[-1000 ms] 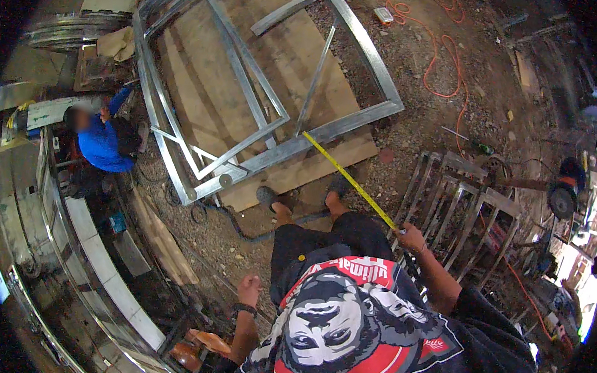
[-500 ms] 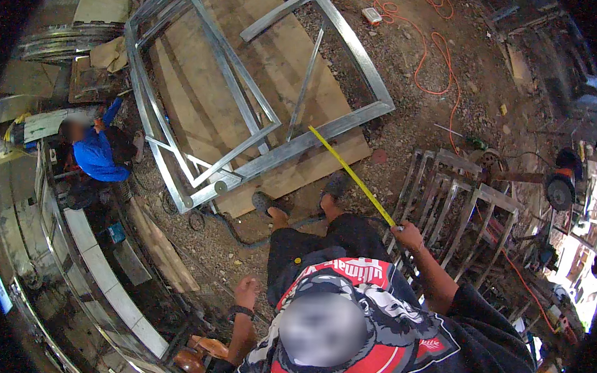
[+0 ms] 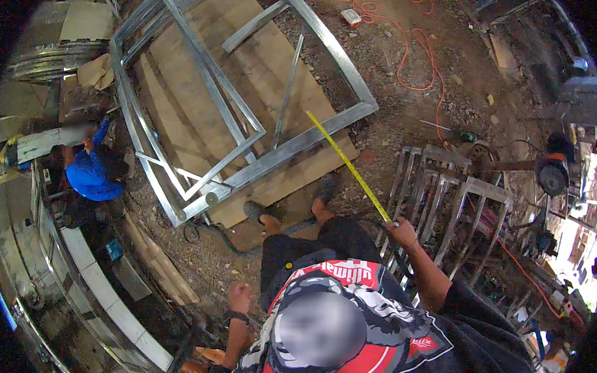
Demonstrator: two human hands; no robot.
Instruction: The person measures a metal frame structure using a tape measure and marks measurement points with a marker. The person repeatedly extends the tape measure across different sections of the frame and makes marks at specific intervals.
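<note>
My right hand (image 3: 403, 232) is closed round a tape measure, whose case is mostly hidden by the fingers. Its yellow blade (image 3: 351, 168) stretches out, up and to the left, its far end over the near side of a large silvery metal frame (image 3: 301, 140). That frame lies over brown boards (image 3: 292, 185) on the ground just beyond my feet. Beside my left hip hangs my left hand (image 3: 240, 298), holding nothing, its fingers loosely bent and a dark band round the wrist.
At the left, a person in blue (image 3: 94, 174) crouches near the frame. Smaller metal frames (image 3: 441, 195) stand close to my right arm. An orange cable (image 3: 414, 87) winds over the dirt. A grinder-like tool with a round disc (image 3: 553, 176) is farther right. Planks (image 3: 161, 260) lie left.
The view has shifted, so the large frame appears farther left. The tape's blade now reaches slightly past the frame's near bar. My right hand keeps its hold; the left hangs much as before.
</note>
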